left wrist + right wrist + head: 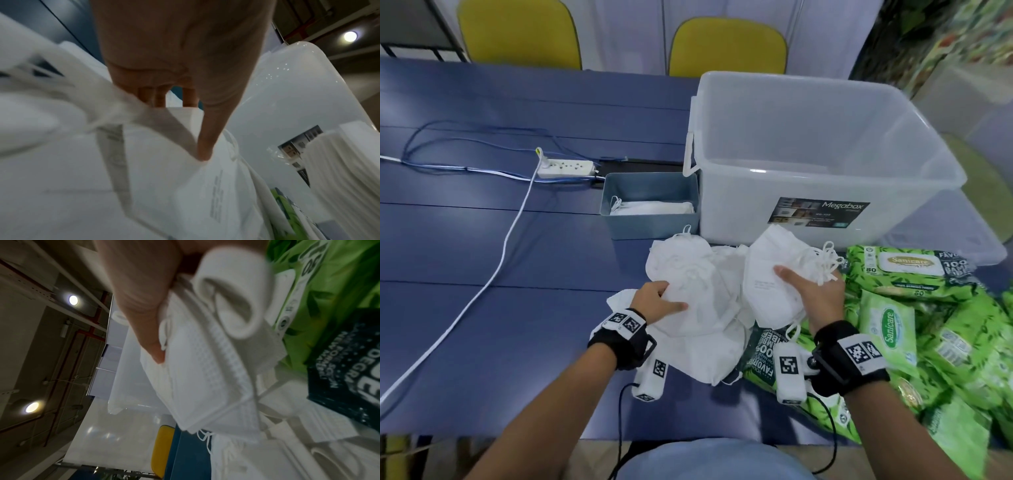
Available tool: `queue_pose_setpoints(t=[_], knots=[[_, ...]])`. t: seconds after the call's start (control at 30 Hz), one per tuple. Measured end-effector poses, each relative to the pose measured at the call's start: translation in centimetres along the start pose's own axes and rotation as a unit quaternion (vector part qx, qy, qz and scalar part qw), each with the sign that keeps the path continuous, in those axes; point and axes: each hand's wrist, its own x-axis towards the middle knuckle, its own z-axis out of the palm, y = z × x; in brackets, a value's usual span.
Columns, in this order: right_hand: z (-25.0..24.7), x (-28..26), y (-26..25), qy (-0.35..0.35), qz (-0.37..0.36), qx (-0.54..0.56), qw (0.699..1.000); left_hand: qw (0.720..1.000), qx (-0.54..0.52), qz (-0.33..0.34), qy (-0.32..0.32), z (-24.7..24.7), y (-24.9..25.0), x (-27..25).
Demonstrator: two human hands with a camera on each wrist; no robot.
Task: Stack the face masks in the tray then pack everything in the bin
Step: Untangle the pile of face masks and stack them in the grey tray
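A loose heap of white face masks [695,308] lies on the blue table [517,308] in front of me. My left hand [659,299] grips one mask [164,178] at the heap's left side, thumb on top, fingers curled under. My right hand [811,294] holds a small stack of masks [774,274] lifted a little above the heap, thumb [144,321] pressed on its face. The stack [205,369] fills the right wrist view. A grey-blue tray [650,233] behind the heap holds a few masks [654,208]. The clear bin [825,185] stands empty to its right.
Several green wet-wipe packs [914,308] crowd the table's right side, beside and under my right hand. A white power strip [566,169] with cables lies at the left behind the tray. Two yellow chairs [727,48] stand beyond the table.
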Motion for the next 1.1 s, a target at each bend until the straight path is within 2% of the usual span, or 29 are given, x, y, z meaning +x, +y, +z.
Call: queue_pose_setpoints(t=[0.2, 0.33, 0.43, 0.53, 0.63, 0.7, 0.83, 0.93, 1.0, 1.1], knots=[[0.0, 0.0, 0.1, -0.007, -0.011, -0.003, 1.0, 0.998, 0.046, 0.013, -0.032, 0.9, 1.2, 0.2], [-0.5, 0.9, 0.8, 0.01, -0.014, -0.022, 1.0, 0.997, 0.03, 0.057, 0.04, -1.3, 1.7, -0.2], [-0.3, 1.4, 0.5, 0.018, -0.058, -0.056, 0.997, 0.993, -0.072, 0.083, 0.041, -3.9, 2.1, -0.8], [0.2, 1.8, 0.3, -0.027, -0.09, -0.108, 0.99, 0.982, -0.16, 0.089, 0.035, -6.4, 3.3, -1.9], [1.1, 1.9, 0.5, -0.084, -0.101, -0.154, 0.979, 0.966, -0.239, 0.103, -0.001, -7.7, 5.0, -3.3], [1.9, 1.7, 0.4, -0.12, -0.087, -0.177, 0.973, 0.953, -0.279, 0.115, -0.021, -8.0, 5.7, -3.9], [4.0, -0.1, -0.1, -0.196, -0.041, -0.133, 0.971, 0.932, -0.338, 0.128, -0.021, -7.3, 6.5, -4.3], [5.4, -1.3, -0.2, -0.199, 0.009, -0.025, 0.98, 0.935, -0.33, 0.126, 0.005, -6.3, 6.6, -4.2], [5.9, -1.9, -0.7, -0.22, 0.052, 0.041, 0.973, 0.938, -0.322, 0.127, 0.016, -6.0, 6.5, -4.2], [6.2, -2.3, -1.5, -0.26, 0.076, 0.066, 0.961, 0.94, -0.312, 0.133, 0.022, -6.3, 6.6, -4.3]])
